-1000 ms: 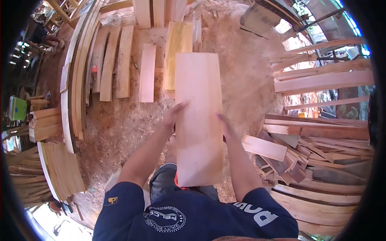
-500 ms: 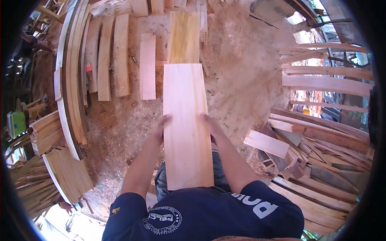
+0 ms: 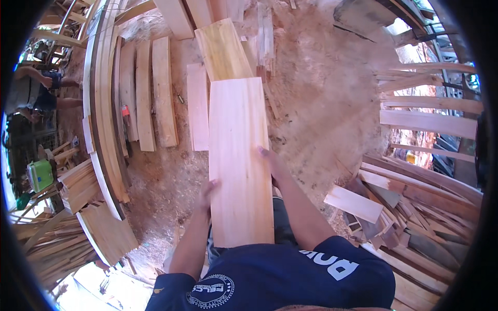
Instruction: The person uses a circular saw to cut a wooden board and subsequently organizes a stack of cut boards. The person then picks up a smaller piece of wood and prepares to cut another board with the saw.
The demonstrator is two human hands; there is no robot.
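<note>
I hold a wide, pale wooden board [image 3: 239, 160] lengthwise in front of me, its near end against my shirt. My left hand [image 3: 209, 191] grips its left edge, thumb on top and the other fingers hidden beneath. Farther up, my right hand [image 3: 271, 165] grips the right edge the same way. A yellowish board [image 3: 224, 49] sticks out beyond the far end, slanting to the left. Its near end is hidden by the held board, and I cannot tell whether the two touch.
Several planks [image 3: 163, 93] lie on the sawdust-strewn ground at the left, past long curved timbers [image 3: 106, 103]. Offcuts [image 3: 394, 223] are piled at the right, with a short pale board [image 3: 354, 203] on them. A person [image 3: 44, 88] is at the far left.
My left hand has slid toward me along the board's edge, while my right hand stays near the same spot. The yellowish board now slants left instead of lying straight ahead.
</note>
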